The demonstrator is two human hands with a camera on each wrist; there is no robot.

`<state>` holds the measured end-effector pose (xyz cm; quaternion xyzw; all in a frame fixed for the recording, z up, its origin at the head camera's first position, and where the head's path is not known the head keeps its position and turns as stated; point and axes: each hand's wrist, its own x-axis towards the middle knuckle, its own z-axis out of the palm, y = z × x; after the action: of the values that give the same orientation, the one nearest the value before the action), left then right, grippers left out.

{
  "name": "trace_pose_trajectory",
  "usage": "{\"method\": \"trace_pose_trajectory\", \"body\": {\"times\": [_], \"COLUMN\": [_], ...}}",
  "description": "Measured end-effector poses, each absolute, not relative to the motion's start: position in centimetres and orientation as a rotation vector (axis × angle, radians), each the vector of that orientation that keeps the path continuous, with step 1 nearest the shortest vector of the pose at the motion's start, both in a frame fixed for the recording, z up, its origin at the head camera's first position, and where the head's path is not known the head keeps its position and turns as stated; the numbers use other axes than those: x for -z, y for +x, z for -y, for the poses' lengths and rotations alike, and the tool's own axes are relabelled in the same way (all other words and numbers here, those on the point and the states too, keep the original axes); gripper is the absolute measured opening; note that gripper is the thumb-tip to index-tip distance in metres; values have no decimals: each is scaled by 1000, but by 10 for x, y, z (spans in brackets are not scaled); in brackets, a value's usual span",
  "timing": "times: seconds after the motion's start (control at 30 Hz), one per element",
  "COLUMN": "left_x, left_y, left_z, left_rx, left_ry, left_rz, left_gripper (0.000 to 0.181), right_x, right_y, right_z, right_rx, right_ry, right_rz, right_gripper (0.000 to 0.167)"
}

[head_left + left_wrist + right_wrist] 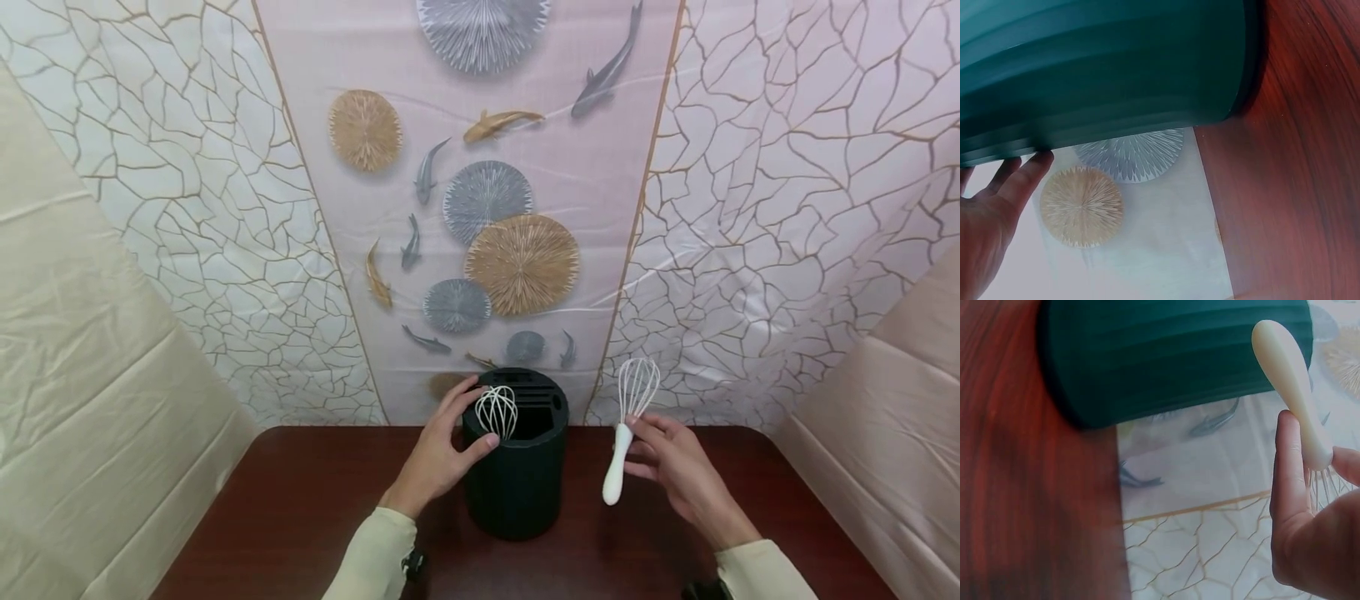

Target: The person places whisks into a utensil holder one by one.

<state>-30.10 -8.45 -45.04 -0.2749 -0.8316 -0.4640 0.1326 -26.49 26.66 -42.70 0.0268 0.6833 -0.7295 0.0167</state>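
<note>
A dark green, round utensil holder (514, 492) with a slotted top stands upright. The wire head of one whisk (497, 412) shows at its opening; the rest of that whisk is hidden inside. My left hand (438, 450) rests against the holder's left side, thumb by the front rim and fingers spread toward the back; in the left wrist view its fingertips (1038, 159) touch the holder's wall. To the right of the holder, my right hand (682, 467) pinches a second whisk (617, 467) near the top of its white handle, wires up and handle end down.
A dark red-brown wooden table (300, 508) lies under the holder. Behind it hangs a patterned cloth (465, 250) with fish and round motifs. Beige fabric (97, 400) slopes along the left side, and more fabric (892, 433) along the right.
</note>
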Motion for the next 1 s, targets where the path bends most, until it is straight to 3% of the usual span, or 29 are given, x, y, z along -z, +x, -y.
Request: {"method": "trace_pose_trajectory", "body": {"times": [0.43,1.0], "left_x": [454,455], "left_y": [-302,-302], "left_z": [85,84], "left_rx": [1394,1391], "left_ry": [-818,-817], "left_rz": [2379,2378], "left_gripper": [63,62], "right_x": [396,368], "right_y": [-265,-265], "right_z": [-242,-224], "right_rx": [2257,2357], "right_ry": [-25,-25], "right_rz": [-2194,-2195], "right_gripper": [67,59]}}
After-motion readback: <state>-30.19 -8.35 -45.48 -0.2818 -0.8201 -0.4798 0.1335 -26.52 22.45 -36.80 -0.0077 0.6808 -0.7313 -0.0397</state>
